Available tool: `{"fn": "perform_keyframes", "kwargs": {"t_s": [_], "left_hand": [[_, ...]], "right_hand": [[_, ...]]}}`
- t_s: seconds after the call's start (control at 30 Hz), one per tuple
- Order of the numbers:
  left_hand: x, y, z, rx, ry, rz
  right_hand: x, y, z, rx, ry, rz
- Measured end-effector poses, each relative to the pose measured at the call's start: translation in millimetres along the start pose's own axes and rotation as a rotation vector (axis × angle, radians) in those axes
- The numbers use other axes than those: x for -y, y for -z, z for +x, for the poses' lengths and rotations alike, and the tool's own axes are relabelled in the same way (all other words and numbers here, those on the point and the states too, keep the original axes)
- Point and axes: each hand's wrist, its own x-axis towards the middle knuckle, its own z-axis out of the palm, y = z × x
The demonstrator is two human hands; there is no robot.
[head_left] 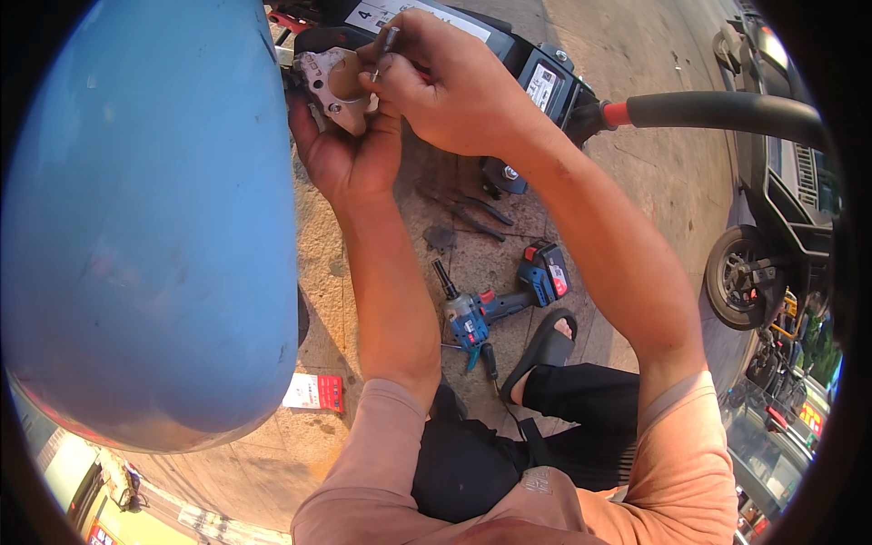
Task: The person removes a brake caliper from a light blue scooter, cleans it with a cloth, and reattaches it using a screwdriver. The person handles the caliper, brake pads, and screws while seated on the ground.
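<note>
A pale metal bracket [341, 107] with a rounded recess and bolt holes rests in my left hand [350, 159]. That hand is palm up, its thumb along the bracket's edge and its other fingers mostly hidden beneath it. Close over the bracket's right side, my right hand [445, 86] pinches a small grey bolt [390, 40] between thumb and fingers. The bolt is tilted and partly covered by the fingertips. Whether it touches the bracket I cannot tell.
A large blue rounded panel [154, 218] fills the left. Beyond my hands lies a black labelled case [545, 80] with a thick black hose [727, 109]. Pliers [468, 209], a cordless impact wrench [472, 318] and a red-and-white packet [315, 392] lie on the paving.
</note>
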Motion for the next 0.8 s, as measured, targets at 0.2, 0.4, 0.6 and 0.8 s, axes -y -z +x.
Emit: {"fn": "perform_keyframes", "kwargs": {"t_s": [0.2,0.4,0.6,0.8], "left_hand": [[4.0,-3.9,-5.6,0.006,0.057,-0.105],[-0.7,-2.5,-3.0,-0.152,-0.064,0.065],[1.6,-7.2,-7.4,-0.086,0.059,-0.103],[6.2,-4.3,-8.4,0.157,0.199,-0.191]], "right_hand": [[5.4,3.1,-3.3,-0.207,0.113,-0.146],[2.2,-3.2,-8.7,-0.208,0.251,-0.218],[1.9,-7.6,-10.2,-0.263,0.380,-0.177],[4.1,-13.7,-8.8,-0.247,0.516,-0.270]]}}
